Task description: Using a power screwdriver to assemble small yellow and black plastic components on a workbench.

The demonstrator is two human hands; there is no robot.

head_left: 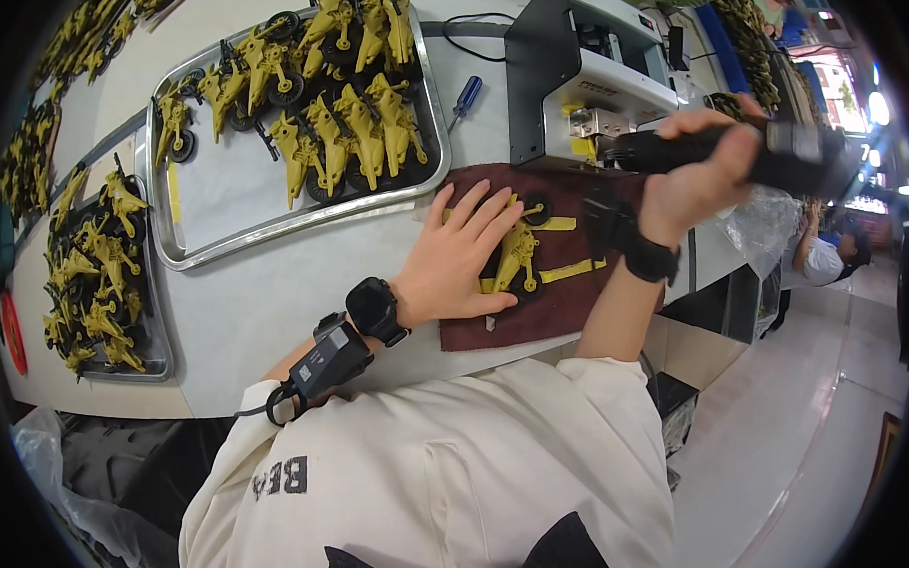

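Observation:
My left hand (pixel 440 268) lies flat with its fingers spread on a brown cloth (pixel 473 330), against a yellow toy motorcycle (pixel 519 254) with black wheels. Its fingertips and thumb touch or border the toy; part of that contact is hidden. My right hand (pixel 690 192) is wrapped round a black electric screwdriver (pixel 791 161), held roughly level. The driver's front end points at the metal outlet of a white and dark grey screw feeder (pixel 606 104). Whether its tip touches the outlet, I cannot make out. Strips of yellow tape (pixel 573 270) lie on the cloth beside the toy.
A metal tray (pixel 306 224) at the back left carries several yellow toy motorcycles. Another tray (pixel 159 359), farther left, is heaped with more. A blue-handled screwdriver (pixel 468 94) lies between tray and feeder. Clear plastic (pixel 762 230) sits at the right; another person (pixel 826 259) is beyond.

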